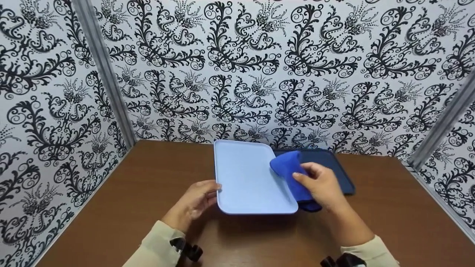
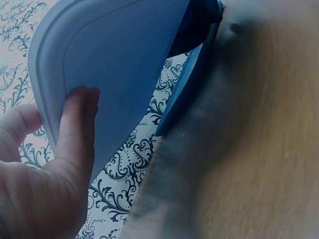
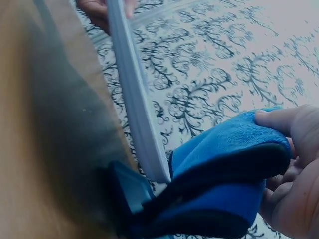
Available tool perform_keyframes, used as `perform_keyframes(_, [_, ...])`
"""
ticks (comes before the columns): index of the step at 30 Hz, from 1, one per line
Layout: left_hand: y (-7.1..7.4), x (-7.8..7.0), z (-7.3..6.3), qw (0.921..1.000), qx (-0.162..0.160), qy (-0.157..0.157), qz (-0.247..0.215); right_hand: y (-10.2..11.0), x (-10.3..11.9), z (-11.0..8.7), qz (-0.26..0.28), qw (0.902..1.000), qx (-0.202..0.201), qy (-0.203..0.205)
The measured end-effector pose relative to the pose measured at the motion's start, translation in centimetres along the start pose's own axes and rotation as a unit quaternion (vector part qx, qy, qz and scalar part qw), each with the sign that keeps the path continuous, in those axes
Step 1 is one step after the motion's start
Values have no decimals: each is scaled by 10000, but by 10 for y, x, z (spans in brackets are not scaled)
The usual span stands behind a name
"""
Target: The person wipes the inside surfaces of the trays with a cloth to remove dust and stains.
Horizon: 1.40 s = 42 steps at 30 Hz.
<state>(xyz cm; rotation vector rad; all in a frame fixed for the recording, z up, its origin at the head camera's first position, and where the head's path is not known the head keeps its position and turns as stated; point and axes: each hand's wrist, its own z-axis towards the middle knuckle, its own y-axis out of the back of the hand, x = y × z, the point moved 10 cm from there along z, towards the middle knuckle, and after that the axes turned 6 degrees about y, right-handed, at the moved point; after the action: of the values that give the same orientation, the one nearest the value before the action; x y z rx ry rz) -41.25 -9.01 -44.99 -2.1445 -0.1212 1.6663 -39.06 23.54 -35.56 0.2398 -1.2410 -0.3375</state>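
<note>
A light blue tray (image 1: 248,178) is held up off the table, tilted, by my left hand (image 1: 200,198). The thumb lies over its left rim and the fingers press its underside, as the left wrist view shows. My right hand (image 1: 323,185) pinches a folded bright blue cloth (image 1: 291,172) between thumb and fingers. The cloth overlaps the tray's right rim in the head view, and part of it hangs below. In the right wrist view the cloth (image 3: 224,144) bunches in loose folds beside the tray's edge (image 3: 137,99).
A dark navy tray (image 1: 334,168) lies on the brown wooden table (image 1: 159,167) behind the right hand, partly hidden by cloth and hand. Black-and-white patterned walls (image 1: 245,55) close off the back and both sides.
</note>
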Motion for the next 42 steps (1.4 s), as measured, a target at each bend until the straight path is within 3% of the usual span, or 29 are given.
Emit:
perform_keyframes(4, [0, 4, 0, 9999, -105, 14, -4, -19, 6, -5, -720, 9960, 260, 456])
perform_keyframes(9, [1, 5, 0, 9997, -247, -22, -33, -36, 7, -13, -1155, 9893, 532, 721])
perform_keyframes(15, [3, 3, -1, 9988, -467, -84, -113, -53, 13, -21, -2036, 9659, 854, 1351])
perform_keyframes(20, [1, 3, -2, 9986, -480, -177, -99, -61, 14, -26, -2556, 9503, 892, 1540])
perform_keyframes(35, [-6, 8, -4, 9976, -656, -164, -145, -77, 19, -34, -3215, 9282, 711, 1731])
perform_keyframes(42, [-8, 9, -4, 9973, -717, -101, -87, -84, 23, -38, -3237, 9240, 700, 1913])
